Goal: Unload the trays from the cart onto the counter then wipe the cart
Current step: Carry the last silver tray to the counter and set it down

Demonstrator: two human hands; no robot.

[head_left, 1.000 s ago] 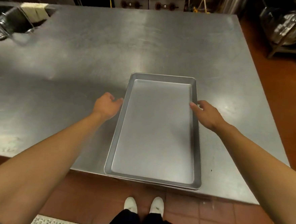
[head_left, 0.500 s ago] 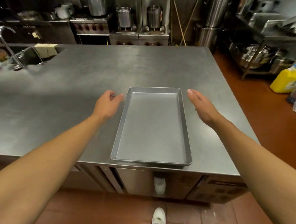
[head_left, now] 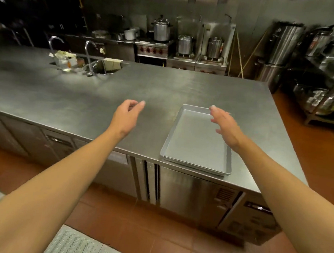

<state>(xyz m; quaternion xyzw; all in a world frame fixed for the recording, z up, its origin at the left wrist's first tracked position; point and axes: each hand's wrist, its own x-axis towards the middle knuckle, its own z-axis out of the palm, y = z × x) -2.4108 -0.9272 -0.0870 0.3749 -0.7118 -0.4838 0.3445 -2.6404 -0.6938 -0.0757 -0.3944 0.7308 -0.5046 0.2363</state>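
Trays, stacked near the surface's front edge, look like thin, stiff, light metal, probably slick; the raised long rims seem the best hold. Left hand and right hand hover empty, fingers apart and relaxed. Steel top, sink behind, stove pots, red tile floor.

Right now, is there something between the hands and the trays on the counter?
Nothing visible. The right hand hovers open over the stacked trays; the left hand is open above bare counter to their left, with no object between.
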